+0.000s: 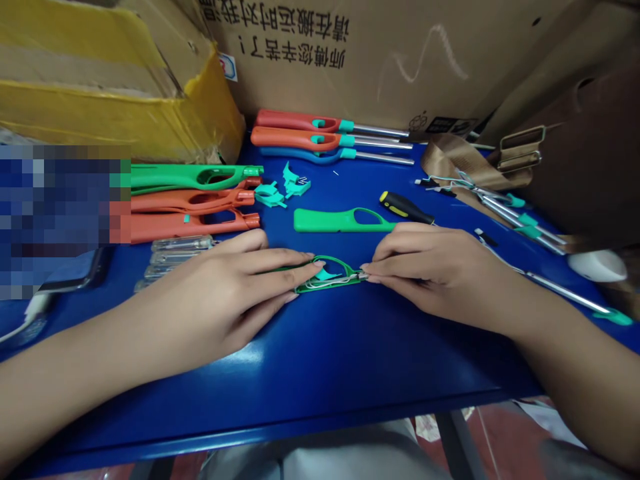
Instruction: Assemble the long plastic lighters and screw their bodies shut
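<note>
A green lighter casing half (pixel 327 289) lies on the blue table, with a teal trigger (pixel 326 273) and thin white wires inside. My left hand (pixel 240 280) covers the casing's left part and grips it, fingertips by the trigger. At its right tip, my right hand (pixel 425 267) pinches a small metallic end piece; the fingers hide most of it. Just beyond lies another green casing half (pixel 330 221). A black and yellow screwdriver (pixel 406 207) rests behind my right hand. Loose teal parts (pixel 270 195) sit farther back.
Finished-looking long lighters (pixel 295 138) lie at the back. Stacked casings (pixel 195 227) and clear gas tanks (pixel 175 255) are on the left. Metal tubes with wires (pixel 515 217) lie right, near a brown strap (pixel 450 160). Cardboard boxes (pixel 300 80) stand behind.
</note>
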The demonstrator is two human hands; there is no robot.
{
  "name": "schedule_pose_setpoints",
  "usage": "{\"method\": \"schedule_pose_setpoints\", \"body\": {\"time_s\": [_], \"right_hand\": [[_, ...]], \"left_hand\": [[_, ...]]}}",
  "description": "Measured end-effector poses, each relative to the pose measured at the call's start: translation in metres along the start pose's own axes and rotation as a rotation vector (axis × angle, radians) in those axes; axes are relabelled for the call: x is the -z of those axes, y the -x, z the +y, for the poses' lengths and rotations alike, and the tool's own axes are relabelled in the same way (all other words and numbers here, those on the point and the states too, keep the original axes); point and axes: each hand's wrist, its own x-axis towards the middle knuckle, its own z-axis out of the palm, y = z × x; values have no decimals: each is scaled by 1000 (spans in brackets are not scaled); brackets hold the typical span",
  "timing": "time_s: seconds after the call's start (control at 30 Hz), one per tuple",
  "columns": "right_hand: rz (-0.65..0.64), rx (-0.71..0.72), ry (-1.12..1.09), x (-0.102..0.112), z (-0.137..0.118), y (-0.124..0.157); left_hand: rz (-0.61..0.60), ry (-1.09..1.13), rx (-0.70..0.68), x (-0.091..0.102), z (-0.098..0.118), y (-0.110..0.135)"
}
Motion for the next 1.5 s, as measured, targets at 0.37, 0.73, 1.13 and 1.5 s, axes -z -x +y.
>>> {"method": "schedule_pose_setpoints", "body": {"time_s": [0.37, 0.73, 1.13, 1.5], "right_hand": [[-29, -82, 64, 0, -5, 2], [-22, -132, 103, -2, -11, 5], [25, -101, -44, -2, -20, 4], [107, 119, 58, -22, -16, 0]], "left_hand": [[40, 26, -47, -3, 3, -1], [69, -4, -115, -7, 5, 1], [98, 64, -45, -10, 7, 0], [103, 37, -93, -10, 6, 2]]}}
